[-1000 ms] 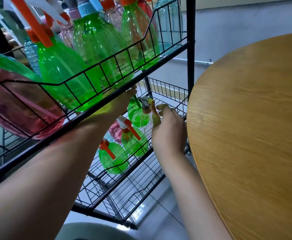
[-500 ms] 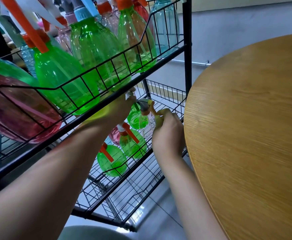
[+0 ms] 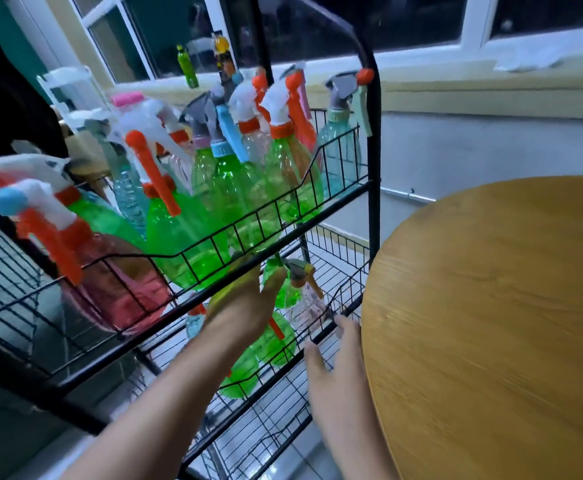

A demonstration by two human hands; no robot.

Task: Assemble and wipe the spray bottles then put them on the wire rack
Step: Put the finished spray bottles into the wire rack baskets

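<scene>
Head view: left grip (image 3: 245,306) and right grip (image 3: 338,368) both have slack, spread fingers and hold nothing. Just beyond and between them, the clear spray bottle (image 3: 305,306) stands on the wire rack's (image 3: 373,168) middle shelf, near the tabletop (image 3: 491,323).

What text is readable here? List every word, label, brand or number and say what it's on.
None can be read.
Small dark bottle and small green bottle on the windowsill: markings too blurred to read.
Spray bottles on the wire rack: no print visible.
</scene>
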